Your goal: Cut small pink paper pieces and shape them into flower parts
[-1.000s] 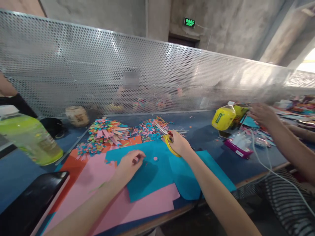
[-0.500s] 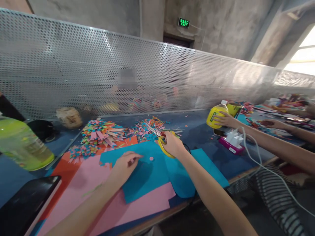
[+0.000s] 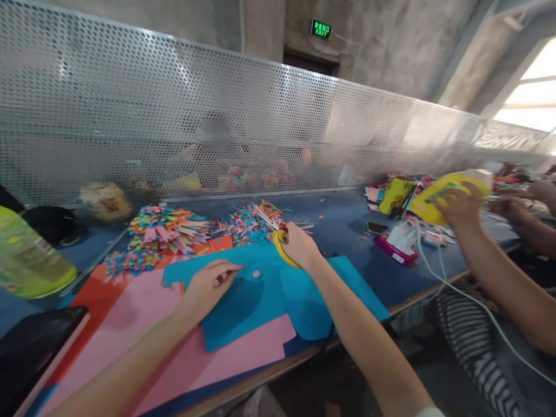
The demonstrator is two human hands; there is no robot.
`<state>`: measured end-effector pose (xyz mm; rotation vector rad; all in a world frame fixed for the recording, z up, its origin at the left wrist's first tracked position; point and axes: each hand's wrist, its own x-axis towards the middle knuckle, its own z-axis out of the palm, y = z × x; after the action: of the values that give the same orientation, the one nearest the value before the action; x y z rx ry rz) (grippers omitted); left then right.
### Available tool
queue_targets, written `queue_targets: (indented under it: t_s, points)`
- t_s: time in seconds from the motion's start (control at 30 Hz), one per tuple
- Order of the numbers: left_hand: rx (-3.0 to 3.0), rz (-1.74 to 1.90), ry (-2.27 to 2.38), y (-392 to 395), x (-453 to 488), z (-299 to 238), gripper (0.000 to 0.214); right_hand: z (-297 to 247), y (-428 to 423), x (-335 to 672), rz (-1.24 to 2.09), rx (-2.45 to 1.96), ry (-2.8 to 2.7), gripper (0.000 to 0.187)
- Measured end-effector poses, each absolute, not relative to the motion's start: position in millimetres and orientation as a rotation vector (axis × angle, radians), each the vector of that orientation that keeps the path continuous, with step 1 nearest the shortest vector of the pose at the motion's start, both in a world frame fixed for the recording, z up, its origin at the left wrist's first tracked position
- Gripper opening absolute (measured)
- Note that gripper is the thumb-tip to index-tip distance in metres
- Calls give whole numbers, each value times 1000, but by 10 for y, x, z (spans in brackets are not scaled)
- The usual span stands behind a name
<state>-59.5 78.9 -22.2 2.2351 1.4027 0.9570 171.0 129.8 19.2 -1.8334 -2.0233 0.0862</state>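
My right hand [image 3: 302, 246] grips a pair of scissors [image 3: 281, 249] by the yellow handles. Their blades point away from me, toward a heap of cut paper scraps [image 3: 247, 223]. Over a sheet of blue paper [image 3: 264, 310], my left hand [image 3: 208, 286] is closed with thumb and fingertips pinched together. Whatever they hold, if anything, is hidden. A small pink paper disc [image 3: 256, 274] shows just right of those fingertips. Pink paper [image 3: 247, 350] and orange paper [image 3: 98, 292] lie under the blue sheet and my left forearm.
Bundles of fringed paper strips [image 3: 169, 229] sit at the back left, near a bottle [image 3: 35, 255] and a dark phone or tablet [image 3: 41, 347]. To the right, a co-worker's hand [image 3: 460, 202] lifts a yellow bottle [image 3: 428, 202] above a purple box [image 3: 396, 253]. A perforated metal screen [image 3: 260, 127] stands behind.
The view has shifted slightly right. The co-worker has picked up the yellow bottle, moving it right and tilting it. My hands keep nearly the same pose over the blue paper.
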Motion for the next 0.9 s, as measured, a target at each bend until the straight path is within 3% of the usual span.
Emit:
queue_targets:
  t_s: [0.3,0.53,0.9]
  points:
    - [2181,869,1492,958,-537,-91,24,191,1315,1742,52,-1830,-2034,58]
    - [1872,1001,1283,1035,-487,-136,21,206,1304,1715,91,-1835,-2067,56]
    - [1324,1075,1149,1009,-509,-156,37,224,1297,1731,118,-1848,-2157,57]
